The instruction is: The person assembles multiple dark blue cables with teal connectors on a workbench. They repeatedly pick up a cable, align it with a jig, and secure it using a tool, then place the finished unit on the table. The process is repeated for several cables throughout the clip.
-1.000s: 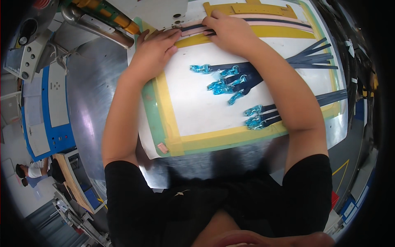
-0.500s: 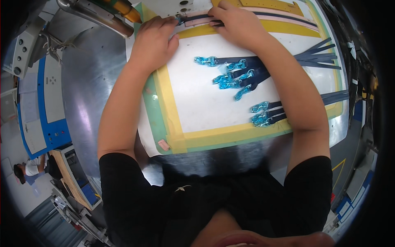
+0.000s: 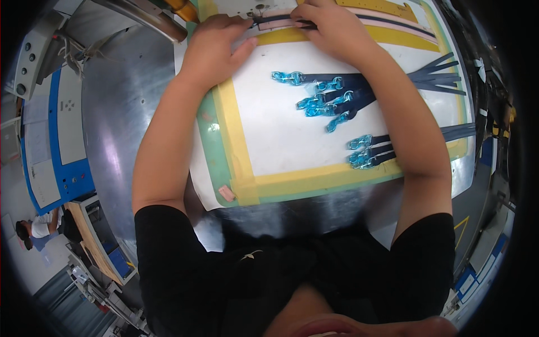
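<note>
A dark strap [image 3: 279,21] lies along a pink strip [image 3: 272,26] at the far side of the white work board. My left hand [image 3: 216,49] has its fingertips on the strap's left end, with the thumb held apart; they cover most of the metal clip there. Further right along the same strap, my right hand [image 3: 331,27] grips it between curled fingers. Nearer to me lie several more dark straps [image 3: 339,80], fanned out, their clips [image 3: 313,105] wrapped in blue film. Another small group of wrapped clips [image 3: 361,152] sits below my right forearm.
Yellow strips [image 3: 281,36] flank the pink one. Yellow and green tape [image 3: 238,163] edges the board, with a small pink block [image 3: 226,193] at its near left corner. A metal machine arm [image 3: 149,19] reaches in at upper left. Another person [image 3: 42,224] is far off left.
My left hand has shifted slightly right, its fingers now covering the blue clip end that showed before. My right hand stays on the strap. The view has moved a little.
</note>
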`<action>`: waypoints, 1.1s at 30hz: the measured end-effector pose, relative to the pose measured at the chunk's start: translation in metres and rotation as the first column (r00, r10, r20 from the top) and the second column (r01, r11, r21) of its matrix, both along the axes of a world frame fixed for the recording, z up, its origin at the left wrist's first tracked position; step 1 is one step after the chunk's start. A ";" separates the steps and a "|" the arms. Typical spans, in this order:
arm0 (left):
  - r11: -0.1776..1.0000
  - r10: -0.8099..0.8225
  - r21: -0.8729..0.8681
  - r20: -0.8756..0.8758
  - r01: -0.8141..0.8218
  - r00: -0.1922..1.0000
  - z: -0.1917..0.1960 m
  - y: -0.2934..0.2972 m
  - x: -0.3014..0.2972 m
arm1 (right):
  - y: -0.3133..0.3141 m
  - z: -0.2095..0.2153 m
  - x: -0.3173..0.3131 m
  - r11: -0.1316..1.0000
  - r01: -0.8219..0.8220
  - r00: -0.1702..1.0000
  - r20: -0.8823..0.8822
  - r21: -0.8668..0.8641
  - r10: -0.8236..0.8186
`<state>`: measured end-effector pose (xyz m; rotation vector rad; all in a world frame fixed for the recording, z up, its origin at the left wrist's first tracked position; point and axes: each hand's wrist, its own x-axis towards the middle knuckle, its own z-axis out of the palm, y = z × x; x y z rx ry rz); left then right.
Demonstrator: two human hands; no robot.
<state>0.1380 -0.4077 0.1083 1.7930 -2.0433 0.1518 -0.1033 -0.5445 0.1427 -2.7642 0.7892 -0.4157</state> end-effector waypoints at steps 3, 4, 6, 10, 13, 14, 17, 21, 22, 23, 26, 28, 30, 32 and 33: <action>0.997 -0.067 -0.043 0.055 0.069 0.996 -0.002 -0.006 0.001 | -0.021 -0.013 0.013 0.930 -0.043 0.978 0.203 0.365 -0.035; 0.996 -0.079 -0.046 0.070 0.082 0.994 -0.003 -0.007 0.001 | -0.021 -0.010 0.019 0.841 -0.068 0.963 0.255 0.537 -0.085; 0.997 -0.068 -0.032 0.059 0.070 0.996 -0.003 -0.005 0.003 | -0.013 -0.004 0.038 0.611 0.069 0.940 0.153 0.789 -0.305; 0.997 -0.062 -0.047 0.049 0.064 0.997 -0.001 -0.003 -0.002 | -0.016 -0.003 0.058 0.514 0.134 0.933 0.067 0.847 -0.353; 0.998 -0.059 -0.024 0.053 0.060 0.997 0.002 -0.002 -0.004 | -0.010 -0.005 0.068 0.566 0.056 0.925 0.170 0.823 -0.339; 0.997 -0.066 -0.042 0.052 0.068 0.997 -0.001 -0.002 -0.003 | -0.007 -0.004 0.072 0.564 0.087 0.918 0.153 0.821 -0.365; 0.996 -0.075 -0.041 0.054 0.077 0.996 -0.003 -0.006 -0.007 | -0.015 -0.027 0.070 0.646 0.020 0.909 0.255 0.763 -0.330; 0.997 -0.056 -0.049 0.063 0.059 0.996 -0.003 -0.003 -0.004 | -0.012 -0.023 0.073 0.669 0.122 0.927 0.156 0.733 -0.340; 0.998 -0.050 -0.036 0.063 0.052 0.997 -0.002 -0.002 -0.004 | -0.011 -0.021 0.072 0.674 0.148 0.928 0.134 0.724 -0.347; 0.999 -0.044 -0.023 0.063 0.046 0.997 0.000 -0.001 -0.005 | -0.010 -0.019 0.072 0.664 0.154 0.928 0.123 0.731 -0.350; 0.999 -0.042 -0.007 0.092 0.043 0.995 0.003 0.000 -0.005 | -0.006 -0.014 0.068 0.642 0.187 0.931 0.074 0.744 -0.357; 0.998 -0.048 -0.035 0.094 0.051 0.994 0.002 0.000 -0.005 | -0.002 -0.011 0.064 0.639 0.223 0.934 0.025 0.736 -0.355; 0.997 -0.055 -0.044 0.088 0.059 0.995 0.001 -0.001 -0.005 | 0.005 -0.001 0.061 0.600 0.249 0.926 -0.005 0.760 -0.378; 0.997 -0.065 -0.034 0.077 0.068 0.995 0.001 -0.002 -0.006 | 0.013 0.004 0.059 0.584 0.264 0.917 -0.013 0.768 -0.398; 0.995 -0.074 -0.057 0.066 0.078 0.995 -0.001 -0.002 -0.007 | 0.016 0.004 0.059 0.588 0.268 0.913 -0.006 0.763 -0.408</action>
